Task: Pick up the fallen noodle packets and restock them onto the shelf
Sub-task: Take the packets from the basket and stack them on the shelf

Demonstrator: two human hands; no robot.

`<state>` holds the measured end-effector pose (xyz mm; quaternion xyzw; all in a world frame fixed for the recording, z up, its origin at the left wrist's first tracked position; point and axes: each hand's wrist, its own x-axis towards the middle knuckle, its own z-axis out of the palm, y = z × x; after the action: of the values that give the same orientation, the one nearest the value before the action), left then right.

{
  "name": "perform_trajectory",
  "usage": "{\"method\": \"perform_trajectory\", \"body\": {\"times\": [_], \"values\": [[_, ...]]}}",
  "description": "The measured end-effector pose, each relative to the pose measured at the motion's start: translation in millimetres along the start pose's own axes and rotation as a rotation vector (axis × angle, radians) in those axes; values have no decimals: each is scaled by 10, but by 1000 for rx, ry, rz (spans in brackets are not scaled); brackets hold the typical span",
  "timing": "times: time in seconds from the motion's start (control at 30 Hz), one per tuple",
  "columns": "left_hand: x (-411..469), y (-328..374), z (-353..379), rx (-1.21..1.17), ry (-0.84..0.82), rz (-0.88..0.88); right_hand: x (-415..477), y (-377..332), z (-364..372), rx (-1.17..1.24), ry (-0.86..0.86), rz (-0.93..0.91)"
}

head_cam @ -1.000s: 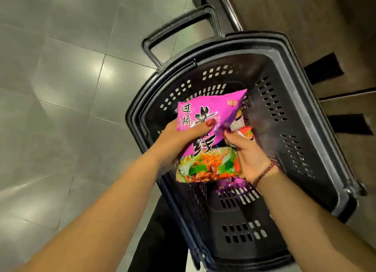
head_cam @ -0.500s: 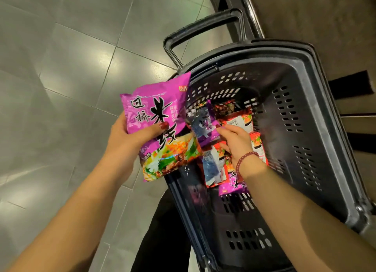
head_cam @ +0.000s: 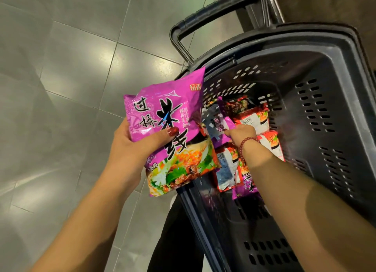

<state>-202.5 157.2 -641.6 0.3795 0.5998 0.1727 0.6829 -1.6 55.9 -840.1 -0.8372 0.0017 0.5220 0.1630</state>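
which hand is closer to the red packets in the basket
Right. The right hand sits among the red packets inside the basket; the left hand holds a purple packet outside it.

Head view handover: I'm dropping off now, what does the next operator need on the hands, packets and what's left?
Left hand grips a purple noodle packet, held in front of the left rim of the basket.
Right hand is down in the basket, fingers on the loose packets; whether it grips one is unclear.
Done: several packets lie in the basket.
Left: lift them out, take them to the shelf, restock; no shelf stock is in view.
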Motion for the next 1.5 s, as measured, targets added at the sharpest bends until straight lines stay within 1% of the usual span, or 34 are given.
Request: {"method": "perform_trajectory", "body": {"times": [0.1, 0.17, 0.23, 0.33, 0.43, 0.53, 0.57, 0.63, 0.77, 0.87, 0.93, 1.0, 1.07, 1.13, 1.2, 1.27, 1.33, 1.43, 1.5], "values": [[-20, 0, 17, 4, 13, 0, -236, 27, -54, 159, 36, -102], [-41, -7, 38, 22, 24, 3, -534, 5, -168, 220, 69, -216], [-78, -11, 74, 40, 48, 0, -832, -23, -356, 282, 115, -336], [-185, 29, 126, 42, 76, -35, -1301, -70, -720, 368, 193, -460], [-414, 178, 176, -3, 75, -90, -1827, -96, -1089, 479, 183, -561], [-790, 470, 230, -25, 15, -116, -2458, -217, -1460, 621, 178, -590], [-934, 584, 241, -28, -15, -124, -2668, -265, -1580, 651, 201, -608], [-1230, 835, 242, -18, -72, -138, -3072, -360, -1829, 786, 260, -603], [-1759, 1328, 219, 56, -180, -100, -3865, -495, -2254, 1069, 362, -487], [-2118, 1583, 238, 103, -239, -58, -4373, -509, -2422, 1164, 369, -407], [-2343, 1744, 297, 118, -289, -31, -4662, -473, -2480, 1215, 351, -404], [-2520, 1884, 366, 134, -333, 5, -4933, -460, -2518, 1227, 325, -425], [-2646, 2001, 440, 146, -391, 38, -5125, -467, -2584, 1231, 335, -425], [-2748, 2113, 509, 133, -442, 66, -5311, -472, -2691, 1193, 328, -450], [-2814, 2228, 591, 127, -510, 80, -5463, -445, -2787, 1158, 316, -532], [-2886, 2351, 710, 141, -600, 82, -5571, -371, -2845, 1029, 330, -624], [-2927, 2471, 850, 156, -671, 97, -5653, -279, -2909, 897, 359, -650], [-2989, 2625, 1074, 192, -732, 120, -5823, -150, -3047, 773, 379, -670], [-3047, 2700, 1228, 215, -768, 135, -5907, -40, -3162, 676, 407, -734]]}}
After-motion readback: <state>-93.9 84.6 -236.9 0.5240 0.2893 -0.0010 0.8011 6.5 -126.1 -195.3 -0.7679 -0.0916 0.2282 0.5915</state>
